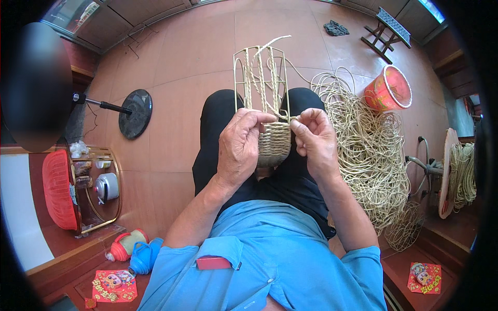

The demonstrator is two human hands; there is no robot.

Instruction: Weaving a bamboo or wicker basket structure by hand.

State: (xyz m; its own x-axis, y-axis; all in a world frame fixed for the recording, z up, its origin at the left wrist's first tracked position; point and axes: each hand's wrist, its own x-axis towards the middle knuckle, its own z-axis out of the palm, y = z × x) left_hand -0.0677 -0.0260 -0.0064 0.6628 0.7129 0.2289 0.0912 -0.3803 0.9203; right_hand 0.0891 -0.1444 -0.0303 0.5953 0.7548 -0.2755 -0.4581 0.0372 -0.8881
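Between my knees stands a partly woven basket of straw-coloured cord on a wire frame. Its near part is tightly woven; farther off, bare wires and lengthwise twisted cords show. My left hand grips the basket's left side, fingers reaching over the edge of the weave. At the right edge, my right hand pinches the cord between thumb and fingers. A loose cord end sticks up past the far end of the frame. Another strand runs from the frame toward a big tangled cord heap on the right.
A red bucket sits tilted against the cord heap. Far right are a small stool and a dark crumpled item. On the left stand a round black base with a pole, and a shelf with a red basket and a kettle.
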